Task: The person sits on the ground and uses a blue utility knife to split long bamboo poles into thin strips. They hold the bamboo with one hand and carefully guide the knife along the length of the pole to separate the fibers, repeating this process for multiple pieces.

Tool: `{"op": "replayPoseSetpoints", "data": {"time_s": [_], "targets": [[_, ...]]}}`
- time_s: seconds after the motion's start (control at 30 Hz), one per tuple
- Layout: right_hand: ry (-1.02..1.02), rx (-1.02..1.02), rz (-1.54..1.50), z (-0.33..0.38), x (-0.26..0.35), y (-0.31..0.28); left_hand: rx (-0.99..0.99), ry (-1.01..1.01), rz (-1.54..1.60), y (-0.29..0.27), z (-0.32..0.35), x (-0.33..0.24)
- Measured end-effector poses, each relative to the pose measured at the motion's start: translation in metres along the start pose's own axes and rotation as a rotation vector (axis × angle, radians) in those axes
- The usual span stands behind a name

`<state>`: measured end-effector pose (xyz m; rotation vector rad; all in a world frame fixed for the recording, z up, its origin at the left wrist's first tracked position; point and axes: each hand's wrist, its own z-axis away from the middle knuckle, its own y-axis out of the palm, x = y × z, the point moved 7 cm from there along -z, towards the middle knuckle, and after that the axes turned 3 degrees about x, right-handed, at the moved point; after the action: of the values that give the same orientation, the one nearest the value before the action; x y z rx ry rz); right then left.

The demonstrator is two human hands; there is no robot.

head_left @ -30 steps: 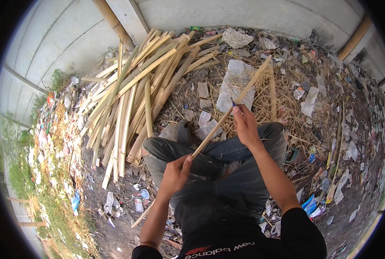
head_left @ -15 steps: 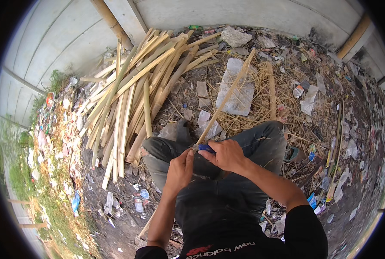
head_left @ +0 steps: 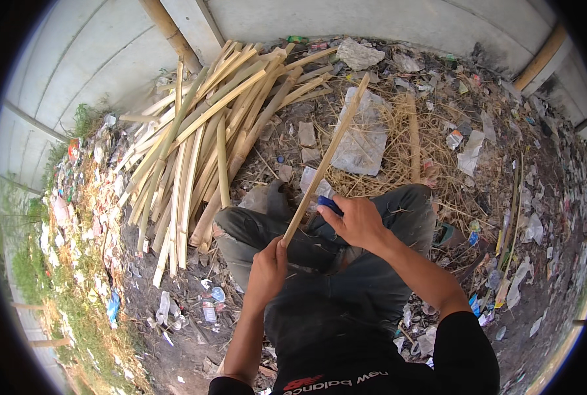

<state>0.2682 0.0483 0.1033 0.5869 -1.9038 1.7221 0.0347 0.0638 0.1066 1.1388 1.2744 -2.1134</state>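
Note:
My left hand (head_left: 267,268) is closed round the near end of a long bamboo strip (head_left: 325,164), which slants away from me and to the right above my lap. Just right of the strip, my right hand (head_left: 358,222) is wrapped round a blue-handled knife (head_left: 330,205). Its short blade points left toward the strip's edge; whether the two touch I cannot tell. My crossed legs (head_left: 399,220) in dark, worn trousers lie under both hands.
A big heap of split bamboo strips (head_left: 191,148) lies ahead on the left. Straight ahead are a flat pale slab (head_left: 362,135), thin shavings (head_left: 395,148) and another strip (head_left: 413,138). Litter covers the ground, and a grey panel wall (head_left: 372,23) stands behind.
My left hand has drawn back toward me and slightly left, and the strip has shifted left. My right hand with the knife has moved a little away and to the right.

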Motion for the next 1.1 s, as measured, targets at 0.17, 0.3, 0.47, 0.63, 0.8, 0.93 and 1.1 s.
{"op": "replayPoseSetpoints", "data": {"time_s": [0.17,0.3,0.47,0.63,0.8,0.93,1.1], "targets": [[-0.055,0.088,-0.082,0.018,0.04,0.042,-0.015,0.068,-0.002,0.003,-0.019,-0.015],[-0.015,-0.041,0.032,-0.013,0.008,0.022,-0.013,0.018,-0.019,0.001,-0.014,-0.011],[0.232,-0.134,0.073,-0.052,-0.076,-0.021,-0.019,0.054,-0.17,-0.008,0.002,-0.014],[0.382,-0.13,0.077,-0.059,-0.15,-0.059,0.02,0.109,-0.236,-0.029,0.031,0.006],[0.289,-0.269,0.18,-0.061,-0.135,-0.055,0.027,0.107,-0.287,-0.04,0.028,0.016],[0.109,-0.406,0.22,-0.056,-0.112,-0.065,0.051,0.093,-0.265,-0.059,0.027,0.017],[0.011,-0.417,0.243,-0.054,-0.105,-0.071,0.094,0.06,-0.239,-0.065,0.03,0.026]]}}
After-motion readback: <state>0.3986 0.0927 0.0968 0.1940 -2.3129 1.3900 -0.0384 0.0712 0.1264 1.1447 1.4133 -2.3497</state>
